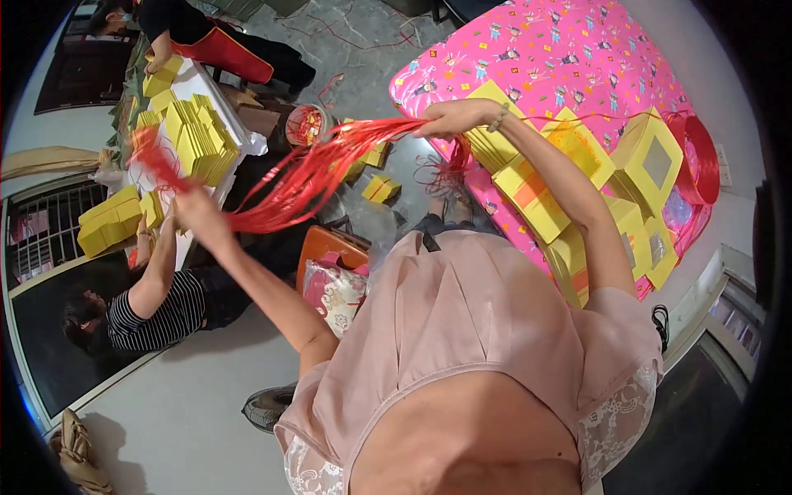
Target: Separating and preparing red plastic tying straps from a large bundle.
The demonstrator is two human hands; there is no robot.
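My two hands stretch a bundle of red strings (pixel 305 177) between them. At the left, my left hand (pixel 196 213) grips one end of the bundle, and loose red ends flare out past it, blurred. Up at the centre, my right hand (pixel 452 118), with a bead bracelet on its wrist, pinches the other end, where thin loops hang down. Beside my right forearm, yellow folded paper boxes (pixel 536 198) lie stacked on a pink patterned cloth (pixel 569 49).
A white table (pixel 216 97) at the upper left carries stacks of yellow paper. A person in a striped shirt (pixel 157 313) sits at the left; another person in black (pixel 206 33) stands at the top. A red round container (pixel 307 125), an orange stool (pixel 330 246) and a red spool (pixel 700 161) are nearby.
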